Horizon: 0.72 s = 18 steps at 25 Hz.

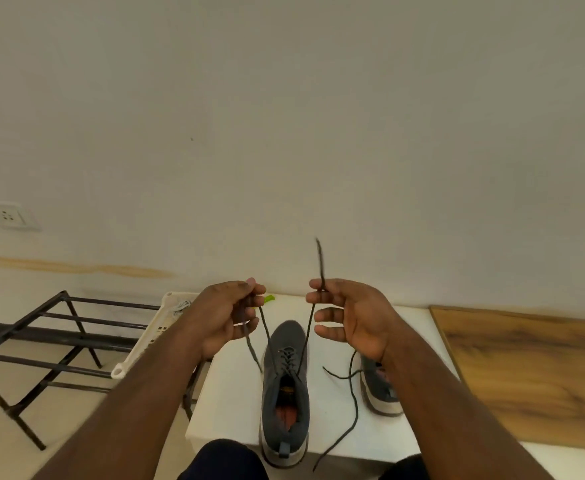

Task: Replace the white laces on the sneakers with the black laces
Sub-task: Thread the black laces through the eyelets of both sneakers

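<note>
- Plainly, the near sneaker stands on the white table, toe pointing away, with a black lace crossed through its eyelets; both ends rise from the top eyelets to the hands raised above it.
- The left hand pinches one end between thumb and fingertips, the rest of its fingers curled in; the tail drops below the pinch and hangs beside the shoe. If that pinch slackens during the pull, the end will fall and the crossings will stay loose on that side.
- The right hand grips the other end between thumb and forefinger only, its lower fingers spread and free. The tip sticks up above the pinch and looks blurred, so I judge it to be in motion. A two-finger hold on thin cord could slip under a hard tug.
- Uneven pulling is the likelier fault: one end would come out longer than the other, and the knot would sit off-centre.
- Nothing steadies the shoe, so a sharp upward pull could lift or tip it off the table's near edge.
- The second sneaker lies beneath the right wrist, mostly hidden, with another black lace trailing loose over the table edge; a forearm could snag it and drag that shoe.
- White laces seem to lie in the pale tray beyond the left hand, well apart from the work.
</note>
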### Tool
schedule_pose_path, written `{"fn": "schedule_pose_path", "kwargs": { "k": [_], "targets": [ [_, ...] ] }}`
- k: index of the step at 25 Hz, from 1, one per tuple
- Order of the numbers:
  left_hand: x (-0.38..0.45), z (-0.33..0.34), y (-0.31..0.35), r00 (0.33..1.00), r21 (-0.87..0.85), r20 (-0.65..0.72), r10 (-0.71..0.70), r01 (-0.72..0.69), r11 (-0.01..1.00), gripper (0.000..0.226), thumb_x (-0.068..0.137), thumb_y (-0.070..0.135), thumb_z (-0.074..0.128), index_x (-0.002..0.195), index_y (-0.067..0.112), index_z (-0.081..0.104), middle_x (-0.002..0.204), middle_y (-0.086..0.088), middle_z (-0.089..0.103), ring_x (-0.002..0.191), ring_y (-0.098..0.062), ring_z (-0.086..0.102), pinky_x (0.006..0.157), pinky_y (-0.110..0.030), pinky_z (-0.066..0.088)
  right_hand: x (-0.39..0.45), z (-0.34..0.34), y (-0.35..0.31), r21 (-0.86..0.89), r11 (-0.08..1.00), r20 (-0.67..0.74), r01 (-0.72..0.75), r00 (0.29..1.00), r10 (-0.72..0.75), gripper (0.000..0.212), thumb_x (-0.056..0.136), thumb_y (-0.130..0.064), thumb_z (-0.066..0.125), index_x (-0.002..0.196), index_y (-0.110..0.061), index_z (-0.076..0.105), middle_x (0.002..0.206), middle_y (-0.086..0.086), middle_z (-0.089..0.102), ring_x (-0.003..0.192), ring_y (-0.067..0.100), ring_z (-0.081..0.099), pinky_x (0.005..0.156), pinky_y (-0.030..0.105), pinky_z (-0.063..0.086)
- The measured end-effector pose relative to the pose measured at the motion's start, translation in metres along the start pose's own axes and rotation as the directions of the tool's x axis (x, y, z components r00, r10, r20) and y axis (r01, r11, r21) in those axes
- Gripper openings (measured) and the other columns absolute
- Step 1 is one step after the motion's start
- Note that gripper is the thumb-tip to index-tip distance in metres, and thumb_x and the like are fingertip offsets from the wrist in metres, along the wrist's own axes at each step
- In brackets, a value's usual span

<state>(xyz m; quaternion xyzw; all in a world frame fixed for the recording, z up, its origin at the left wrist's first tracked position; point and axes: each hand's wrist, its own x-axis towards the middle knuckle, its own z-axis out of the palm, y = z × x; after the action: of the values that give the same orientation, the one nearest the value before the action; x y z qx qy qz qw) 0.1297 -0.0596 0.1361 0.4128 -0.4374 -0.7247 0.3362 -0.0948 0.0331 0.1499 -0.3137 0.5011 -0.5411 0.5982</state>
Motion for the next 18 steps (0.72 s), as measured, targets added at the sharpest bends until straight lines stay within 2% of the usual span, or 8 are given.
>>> {"fn": "schedule_pose_path", "kwargs": {
  "k": [2, 5, 6, 8, 10, 12, 15, 18],
  "targets": [
    [-0.006, 0.007, 0.016, 0.998, -0.03, 0.057, 0.014, -0.012, 0.999, 0.025, 0.101, 0.009, 0.047, 0.111, 0.0, 0.068, 0.099, -0.016, 0.072, 0.079, -0.023, 0.069, 0.078, -0.04, 0.058, -0.005, 0.013, -0.011, -0.061, 0.994, -0.029, 0.093, 0.995, -0.095, 0.023, 0.098, -0.014, 0.055, 0.116, -0.01, 0.069, 0.108, 0.011, 0.074, 0.08, 0.026, 0.069, 0.069, 0.039, 0.058],
    [-0.015, 0.016, 0.024, 0.993, 0.061, 0.076, 0.092, -0.097, 0.993, 0.026, 0.1, -0.002, 0.046, 0.112, 0.004, 0.067, 0.106, -0.016, 0.074, 0.098, -0.028, 0.073, 0.088, -0.043, 0.056, -0.004, 0.03, -0.012, -0.212, 0.955, -0.167, 0.208, 0.955, -0.245, 0.016, 0.096, -0.018, 0.065, 0.109, -0.01, 0.069, 0.095, 0.012, 0.075, 0.071, 0.023, 0.069, 0.062, 0.033, 0.057],
    [-0.018, 0.019, 0.024, 0.989, 0.126, 0.059, 0.132, -0.139, 0.982, 0.022, 0.1, 0.002, 0.051, 0.111, 0.007, 0.069, 0.103, -0.014, 0.075, 0.095, -0.027, 0.073, 0.087, -0.041, 0.057, -0.002, 0.034, -0.012, -0.238, 0.943, -0.208, 0.234, 0.936, -0.285, 0.014, 0.096, -0.019, 0.065, 0.106, -0.01, 0.069, 0.089, 0.012, 0.075, 0.066, 0.022, 0.067, 0.059, 0.031, 0.056],
    [-0.022, 0.027, 0.025, 0.976, 0.251, 0.008, 0.218, -0.213, 0.944, 0.017, 0.099, 0.015, 0.057, 0.105, 0.012, 0.072, 0.09, -0.01, 0.073, 0.077, -0.022, 0.07, 0.074, -0.032, 0.057, 0.003, 0.041, -0.011, -0.278, 0.921, -0.258, 0.273, 0.902, -0.346, 0.009, 0.097, -0.018, 0.064, 0.102, -0.012, 0.069, 0.08, 0.01, 0.072, 0.06, 0.018, 0.061, 0.055, 0.029, 0.052],
    [-0.019, 0.034, 0.027, 0.949, 0.339, -0.047, 0.312, -0.279, 0.899, 0.017, 0.099, 0.022, 0.058, 0.099, 0.018, 0.075, 0.075, -0.009, 0.06, 0.062, -0.018, 0.053, 0.06, -0.028, 0.047, 0.01, 0.047, -0.009, -0.34, 0.892, -0.29, 0.298, 0.869, -0.402, 0.006, 0.097, -0.019, 0.063, 0.097, -0.018, 0.069, 0.074, 0.004, 0.068, 0.058, 0.014, 0.056, 0.055, 0.027, 0.051],
    [-0.014, 0.043, 0.031, 0.92, 0.406, -0.094, 0.38, -0.313, 0.858, 0.016, 0.097, 0.029, 0.06, 0.097, 0.026, 0.076, 0.074, -0.003, 0.059, 0.064, -0.016, 0.05, 0.059, -0.028, 0.045, 0.018, 0.052, -0.005, -0.374, 0.874, -0.334, 0.309, 0.835, -0.438, 0.006, 0.095, -0.021, 0.066, 0.095, -0.02, 0.072, 0.073, -0.004, 0.066, 0.064, 0.011, 0.056, 0.065, 0.03, 0.053],
    [-0.01, 0.059, 0.039, 0.898, 0.444, -0.106, 0.427, -0.342, 0.828, 0.013, 0.095, 0.034, 0.062, 0.096, 0.033, 0.076, 0.086, 0.01, 0.068, 0.075, -0.014, 0.056, 0.065, -0.025, 0.049, 0.029, 0.058, -0.003, -0.346, 0.877, -0.377, 0.333, 0.807, -0.455, 0.007, 0.093, -0.02, 0.068, 0.097, -0.02, 0.074, 0.083, -0.007, 0.071, 0.079, 0.01, 0.064, 0.081, 0.033, 0.057],
    [-0.003, 0.068, 0.043, 0.889, 0.449, -0.09, 0.449, -0.366, 0.815, 0.011, 0.094, 0.033, 0.065, 0.088, 0.036, 0.073, 0.086, 0.011, 0.07, 0.078, -0.016, 0.059, 0.068, -0.026, 0.051, 0.035, 0.064, -0.002, -0.324, 0.866, -0.391, 0.381, 0.779, -0.489, 0.011, 0.092, -0.014, 0.07, 0.097, -0.023, 0.073, 0.088, -0.005, 0.075, 0.084, 0.01, 0.069, 0.082, 0.031, 0.058]
  ]
}}
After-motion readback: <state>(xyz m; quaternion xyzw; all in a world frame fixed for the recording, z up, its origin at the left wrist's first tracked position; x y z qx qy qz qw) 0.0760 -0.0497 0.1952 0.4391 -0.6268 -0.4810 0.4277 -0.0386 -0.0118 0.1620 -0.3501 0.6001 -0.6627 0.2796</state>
